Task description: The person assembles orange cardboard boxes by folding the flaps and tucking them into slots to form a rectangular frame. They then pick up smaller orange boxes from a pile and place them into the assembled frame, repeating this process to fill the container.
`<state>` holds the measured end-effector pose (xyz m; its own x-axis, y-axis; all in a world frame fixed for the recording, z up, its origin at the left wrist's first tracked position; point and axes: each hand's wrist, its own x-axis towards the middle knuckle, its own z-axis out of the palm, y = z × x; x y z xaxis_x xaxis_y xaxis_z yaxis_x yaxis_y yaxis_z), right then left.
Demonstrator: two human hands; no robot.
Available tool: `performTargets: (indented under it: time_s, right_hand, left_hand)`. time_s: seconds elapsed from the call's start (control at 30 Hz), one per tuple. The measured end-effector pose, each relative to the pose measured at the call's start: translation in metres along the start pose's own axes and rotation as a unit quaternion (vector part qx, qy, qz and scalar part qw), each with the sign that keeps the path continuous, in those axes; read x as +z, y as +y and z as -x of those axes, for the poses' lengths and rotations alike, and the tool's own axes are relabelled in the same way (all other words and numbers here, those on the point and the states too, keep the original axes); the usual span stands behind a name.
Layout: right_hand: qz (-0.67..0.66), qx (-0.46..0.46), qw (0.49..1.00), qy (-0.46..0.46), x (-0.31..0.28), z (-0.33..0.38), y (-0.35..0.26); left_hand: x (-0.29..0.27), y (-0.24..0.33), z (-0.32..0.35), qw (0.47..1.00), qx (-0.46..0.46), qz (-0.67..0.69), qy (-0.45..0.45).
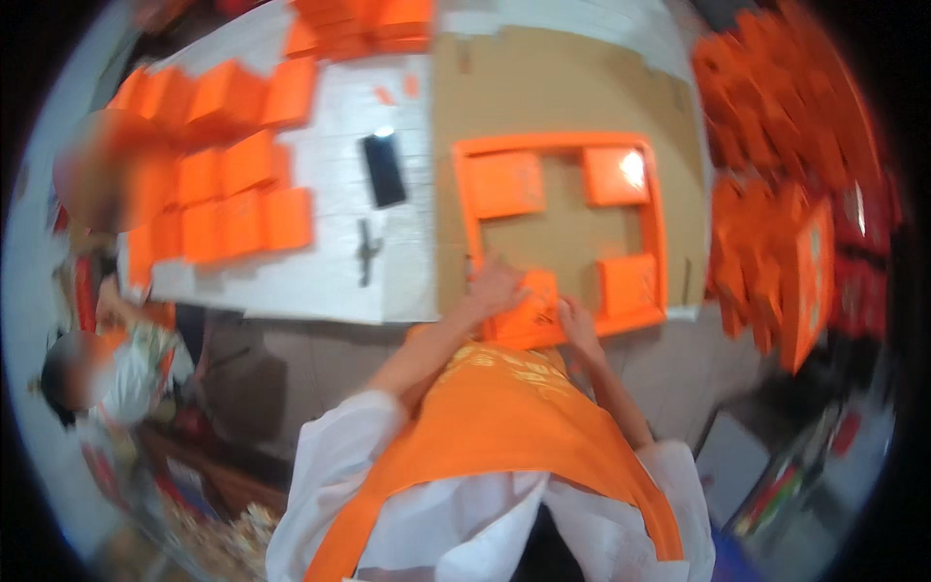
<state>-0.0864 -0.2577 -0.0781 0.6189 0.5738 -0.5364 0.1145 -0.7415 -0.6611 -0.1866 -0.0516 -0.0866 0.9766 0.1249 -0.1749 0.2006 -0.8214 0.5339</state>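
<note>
2 hands flank the near-left box in an orange frame

At far left, a co-worker (141, 378) sits below rows of orange cartons (228, 97). On the white table covering (335, 281) lie a black smartphone (385, 173) and a small dark tool (366, 254), too blurred to name.

Next, on a cardboard sheet (572, 82), is an orange rectangular frame (543, 144) with 4 boxes at its corners; whether its brown middle is its own floor, I cannot tell. The left hand (497, 283) is loosely open, fingers spread over the left edge of the near-left orange box (531, 306). The right hand (576, 320) is at that box's right side, fingers bent; I cannot tell whether it grips.

The box looks light and fairly stiff, probably card. The glare on the far-right box (617, 177) suggests a smooth, slightly slippery finish, with corners that could dent. Opposite side walls seem the best hold, with flat fingers and mild pressure.

At right stand packed orange boxes (761, 252), then red packages (861, 213).
</note>
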Motion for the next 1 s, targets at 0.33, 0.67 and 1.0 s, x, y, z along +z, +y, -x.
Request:
performTargets:
  time_s: [0.33, 0.67, 1.0]
  right_hand:
    - [-0.046, -0.003, 0.998, -0.03, 0.008, -0.025, -0.01]
    - [-0.104, -0.116, 0.984, 0.09, 0.037, -0.069, -0.17]
    - [-0.129, -0.148, 0.962, -0.189, 0.266, -0.139, -0.376]
  left_hand:
    - [-0.015, -0.017, 0.036, 0.974, 0.051, 0.083, 0.206]
    - [-0.051, -0.175, 0.163, 0.699, -0.398, 0.382, 0.455]
    - [-0.184, -0.327, 0.275, 0.427, -0.433, 0.453, 0.652]
